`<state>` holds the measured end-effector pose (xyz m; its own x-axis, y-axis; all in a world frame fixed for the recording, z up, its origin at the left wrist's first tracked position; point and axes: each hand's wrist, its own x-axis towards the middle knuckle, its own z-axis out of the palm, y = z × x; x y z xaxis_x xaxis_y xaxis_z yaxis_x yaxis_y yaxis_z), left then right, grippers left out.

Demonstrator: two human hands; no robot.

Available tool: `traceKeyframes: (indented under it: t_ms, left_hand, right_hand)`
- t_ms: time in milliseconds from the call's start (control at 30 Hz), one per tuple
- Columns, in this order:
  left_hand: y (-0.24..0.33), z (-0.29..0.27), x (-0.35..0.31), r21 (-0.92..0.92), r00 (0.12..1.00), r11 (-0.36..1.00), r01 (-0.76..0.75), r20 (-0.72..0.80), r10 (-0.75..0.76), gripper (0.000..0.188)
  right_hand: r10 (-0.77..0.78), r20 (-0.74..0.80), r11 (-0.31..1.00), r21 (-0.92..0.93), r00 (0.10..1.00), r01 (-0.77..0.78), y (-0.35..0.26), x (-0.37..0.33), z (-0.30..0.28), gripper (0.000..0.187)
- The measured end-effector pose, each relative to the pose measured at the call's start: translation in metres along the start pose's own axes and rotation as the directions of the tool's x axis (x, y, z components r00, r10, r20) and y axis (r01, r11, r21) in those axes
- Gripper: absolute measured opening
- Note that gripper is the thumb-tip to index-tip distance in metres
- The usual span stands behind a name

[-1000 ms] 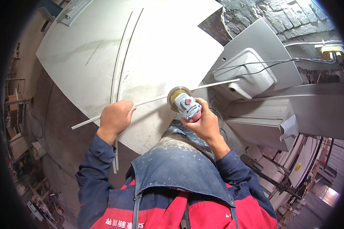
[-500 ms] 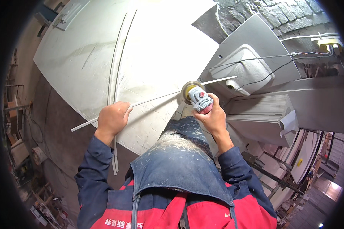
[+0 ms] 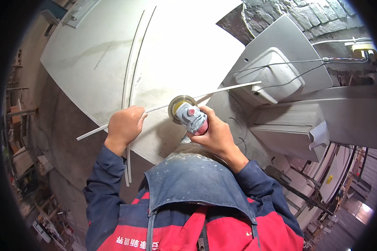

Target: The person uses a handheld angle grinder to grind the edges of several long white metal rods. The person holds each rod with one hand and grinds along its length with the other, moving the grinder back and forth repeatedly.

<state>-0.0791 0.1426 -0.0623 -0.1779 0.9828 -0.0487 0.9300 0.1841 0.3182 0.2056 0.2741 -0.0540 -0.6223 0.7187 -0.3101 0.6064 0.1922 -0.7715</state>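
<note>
My left hand (image 3: 125,126) is closed around a long thin white strip (image 3: 234,86), which slants from lower left to upper right across a white board (image 3: 83,62). In my right hand (image 3: 218,136) is an angle grinder (image 3: 191,117) with a grey and red body. Its round disc (image 3: 178,104) lies against or just over the strip's near side, right of my left hand; I cannot tell whether they touch. The strip's right end sticks out past the board. Two more narrow strips (image 3: 132,79) lie lengthwise on the board and pass beneath my left hand, their near ends overhanging the edge.
At the right, a grey panel with a white basin (image 3: 272,73) leans near a brick wall (image 3: 314,21). Dark cables run across it to a yellow and white socket (image 3: 363,51). A stack of grey slabs (image 3: 287,119) stands below. Cluttered shelving (image 3: 21,138) lines the left.
My right hand has moved the grinder left along the strip, toward my left hand. The left hand keeps its grip in nearly the same place.
</note>
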Motion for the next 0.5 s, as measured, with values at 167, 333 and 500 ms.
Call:
traceKeyframes:
  t_ms: [167,333,500]
  left_hand:
    - [-0.006,0.002,-0.005,-0.019,1.000,1.000,-0.001,-0.016,0.001,0.011]
    - [-0.008,0.003,-0.003,-0.025,1.000,1.000,-0.010,0.003,0.010,0.012]
    - [-0.011,0.006,-0.004,-0.049,1.000,0.999,-0.010,0.000,0.010,0.014]
  right_hand:
    - [0.034,-0.123,0.997,-0.062,0.992,-0.042,0.027,0.003,-0.004,0.085]
    - [0.139,-0.185,0.985,-0.076,0.973,-0.155,0.041,0.006,-0.021,0.084]
    - [0.201,-0.229,0.975,-0.052,0.952,-0.218,0.054,0.012,-0.031,0.085]
